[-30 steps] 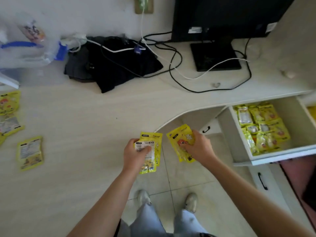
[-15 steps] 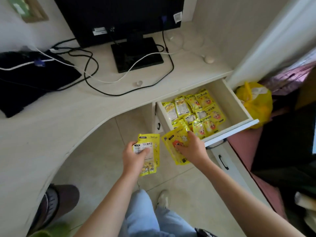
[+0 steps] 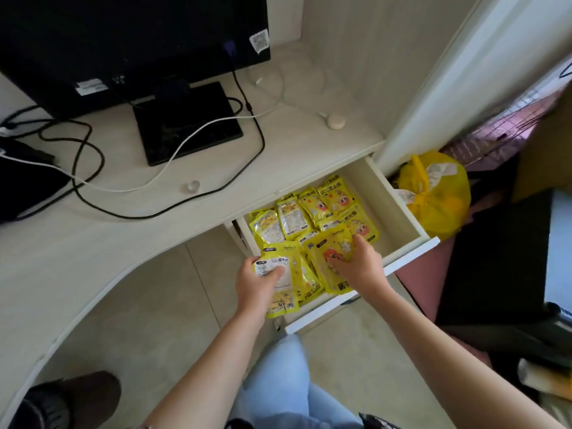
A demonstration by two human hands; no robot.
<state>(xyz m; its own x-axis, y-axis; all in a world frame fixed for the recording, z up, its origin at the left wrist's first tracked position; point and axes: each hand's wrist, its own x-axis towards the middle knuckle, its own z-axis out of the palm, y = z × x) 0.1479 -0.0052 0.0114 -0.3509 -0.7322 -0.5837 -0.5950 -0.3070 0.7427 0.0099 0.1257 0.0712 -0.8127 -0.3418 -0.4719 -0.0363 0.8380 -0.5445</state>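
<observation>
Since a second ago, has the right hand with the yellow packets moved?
Yes. The right hand has carried its yellow packets towards and over the open drawer. Before, it was above the floor, short of the drawer's front panel.

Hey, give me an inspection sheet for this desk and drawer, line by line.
surface: pale desk, curved front edge; open drawer beneath it.
job's things: loose yellow packets fill the drawer; left packets and right packets held over its front.
clutter: clear heart-shaped piece, small round puck, dark cloth.
grips: left hand grips left packets; right hand pinches right packets.
cables: black cable and white cable looped across desk by the monitor.
surroundings: tied yellow bag beside the drawer; shoe on tiled floor.
</observation>
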